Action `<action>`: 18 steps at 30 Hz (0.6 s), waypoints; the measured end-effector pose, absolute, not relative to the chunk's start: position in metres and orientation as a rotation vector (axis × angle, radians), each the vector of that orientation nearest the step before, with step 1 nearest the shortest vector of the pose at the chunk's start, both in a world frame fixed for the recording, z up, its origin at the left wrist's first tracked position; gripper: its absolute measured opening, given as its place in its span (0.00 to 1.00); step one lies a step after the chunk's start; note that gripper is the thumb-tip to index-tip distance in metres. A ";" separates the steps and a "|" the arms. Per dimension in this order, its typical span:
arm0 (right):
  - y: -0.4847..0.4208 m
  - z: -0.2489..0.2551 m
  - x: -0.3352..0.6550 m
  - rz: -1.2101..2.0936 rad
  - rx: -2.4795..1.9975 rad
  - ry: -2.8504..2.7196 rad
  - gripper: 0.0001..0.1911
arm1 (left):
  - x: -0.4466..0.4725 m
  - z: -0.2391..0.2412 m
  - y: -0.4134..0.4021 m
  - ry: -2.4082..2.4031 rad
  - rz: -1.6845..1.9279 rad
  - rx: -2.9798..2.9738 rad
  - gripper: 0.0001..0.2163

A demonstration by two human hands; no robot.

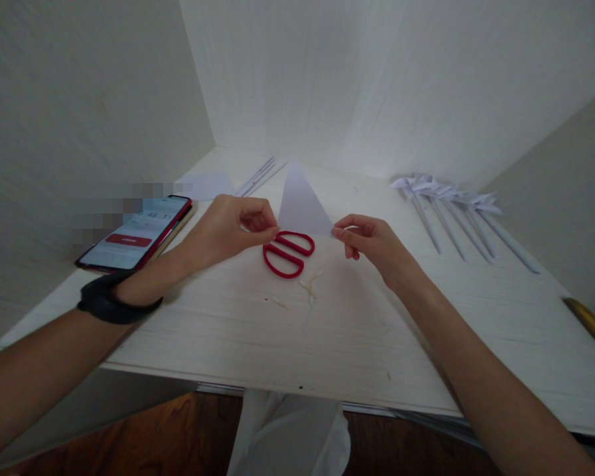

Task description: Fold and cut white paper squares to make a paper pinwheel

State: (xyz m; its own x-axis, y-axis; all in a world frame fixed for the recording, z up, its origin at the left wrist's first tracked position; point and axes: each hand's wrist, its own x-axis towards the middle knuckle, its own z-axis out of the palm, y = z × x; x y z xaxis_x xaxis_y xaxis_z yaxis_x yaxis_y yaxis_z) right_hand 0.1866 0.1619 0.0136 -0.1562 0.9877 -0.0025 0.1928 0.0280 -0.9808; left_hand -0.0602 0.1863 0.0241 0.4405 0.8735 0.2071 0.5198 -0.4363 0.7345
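Note:
A white triangle of paper [302, 201] is stretched between my hands, its pointed end facing the back wall. My left hand [240, 225] pinches its near left corner, thumb against fingertips. At the near right corner, my right hand [364, 235] grips the paper between thumb and finger. Scissors with red handles [285, 264] lie just below the paper; their blades are hidden from view. Closer to me, several cut cotton swab pieces [310, 287] are scattered on the white tabletop [218, 330].
Several white paper pinwheels [446, 192] on rolled sticks lie at the right. A phone with a lit screen [133, 235] rests at the left. Behind my left hand are another paper sheet [205, 185] and thin sticks [260, 177]. Pale walls [367, 79] enclose the tabletop.

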 end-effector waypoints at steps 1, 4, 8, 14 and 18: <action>0.162 0.014 0.187 1.242 -1.246 -1.446 0.09 | -0.061 0.024 0.185 1.173 0.827 2.223 0.06; 0.161 0.014 0.189 1.356 -1.185 -1.352 0.12 | -0.063 0.023 0.182 1.083 0.944 2.665 0.04; 0.162 0.013 0.191 1.489 -1.149 -1.266 0.13 | -0.068 0.022 0.179 0.887 0.994 3.162 0.08; 0.161 0.016 0.188 1.539 -1.119 -1.269 0.12 | -0.074 0.021 0.180 0.726 1.088 3.279 0.06; 0.161 0.016 0.188 1.460 -1.073 -1.338 0.12 | -0.070 0.024 0.175 0.903 1.082 3.139 0.07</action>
State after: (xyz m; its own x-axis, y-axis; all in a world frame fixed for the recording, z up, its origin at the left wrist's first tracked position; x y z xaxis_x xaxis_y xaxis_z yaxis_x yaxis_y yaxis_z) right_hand 0.1878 0.1607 0.0160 -0.2603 0.9646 -0.0419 -0.0419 -0.0546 -0.9976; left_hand -0.0698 0.1748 0.0245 0.6720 0.3753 0.6384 0.5607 -0.8211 -0.1074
